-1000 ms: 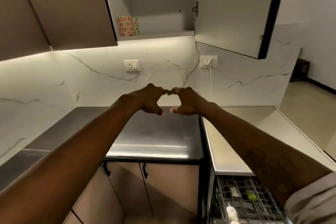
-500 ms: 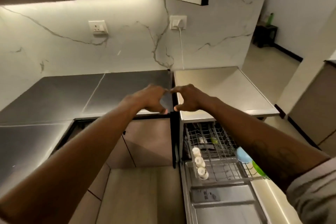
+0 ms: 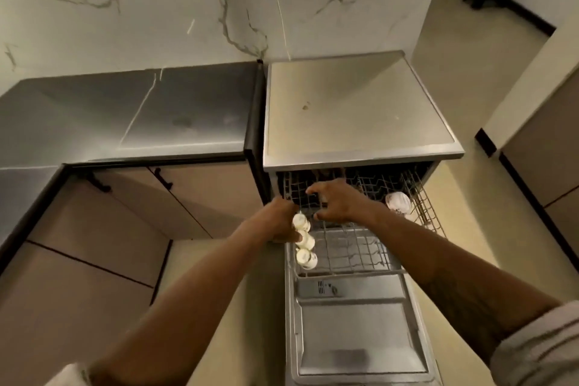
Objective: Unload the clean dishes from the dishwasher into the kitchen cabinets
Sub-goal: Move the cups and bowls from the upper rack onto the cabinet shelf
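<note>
Three cups (image 3: 304, 241) are sitting along the rack's (image 3: 354, 252) 9 o'clock edge. The left hand (image 3: 279, 222) is closing on the top one, fingers hidden; the right hand (image 3: 338, 202), fingers spread, is hovering. Better lifting straight up, clear of the wires.

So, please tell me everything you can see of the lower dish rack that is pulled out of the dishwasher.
The lower dish rack is a grey wire basket that looks like coated metal, pulled out over the open door. Three small white cups stand upside down in a row along its left edge; the rest of it looks bare. The left hand is at the rearmost cup; whether it grips is unclear.
</note>
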`<state>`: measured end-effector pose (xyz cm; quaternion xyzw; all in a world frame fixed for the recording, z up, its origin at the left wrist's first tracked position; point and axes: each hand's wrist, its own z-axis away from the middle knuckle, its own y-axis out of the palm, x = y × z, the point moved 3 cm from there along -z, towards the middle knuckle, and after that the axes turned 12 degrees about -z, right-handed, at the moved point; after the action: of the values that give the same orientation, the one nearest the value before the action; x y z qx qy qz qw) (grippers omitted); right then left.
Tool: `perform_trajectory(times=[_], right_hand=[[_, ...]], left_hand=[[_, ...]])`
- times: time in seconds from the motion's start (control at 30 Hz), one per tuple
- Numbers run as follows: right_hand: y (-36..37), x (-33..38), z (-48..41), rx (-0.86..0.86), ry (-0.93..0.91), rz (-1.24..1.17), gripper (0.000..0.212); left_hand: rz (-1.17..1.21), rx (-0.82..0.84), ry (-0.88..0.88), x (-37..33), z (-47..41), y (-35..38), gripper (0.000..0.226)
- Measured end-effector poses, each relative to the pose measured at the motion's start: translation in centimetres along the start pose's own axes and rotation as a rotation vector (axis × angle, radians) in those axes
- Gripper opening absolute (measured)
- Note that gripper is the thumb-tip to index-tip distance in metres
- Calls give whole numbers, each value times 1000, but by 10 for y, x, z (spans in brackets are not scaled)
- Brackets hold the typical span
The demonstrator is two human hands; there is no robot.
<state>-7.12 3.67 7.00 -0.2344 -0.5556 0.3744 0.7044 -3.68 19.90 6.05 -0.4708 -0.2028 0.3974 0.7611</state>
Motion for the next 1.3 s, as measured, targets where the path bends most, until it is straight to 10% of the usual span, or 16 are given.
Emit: perform_trajectory(times=[0.57,0.93,1.3], right_hand=[[214,-171,-141,170,25,-43,46],[232,-174,-160,180,-161,382,39],[190,-177,-122,103,-41,24,59]], left_hand=[[20,43,-4,-5,-155,226,40],[-288,1,-50,-15,-158,232,29],[-263,26,44,-26,-138,201,30]])
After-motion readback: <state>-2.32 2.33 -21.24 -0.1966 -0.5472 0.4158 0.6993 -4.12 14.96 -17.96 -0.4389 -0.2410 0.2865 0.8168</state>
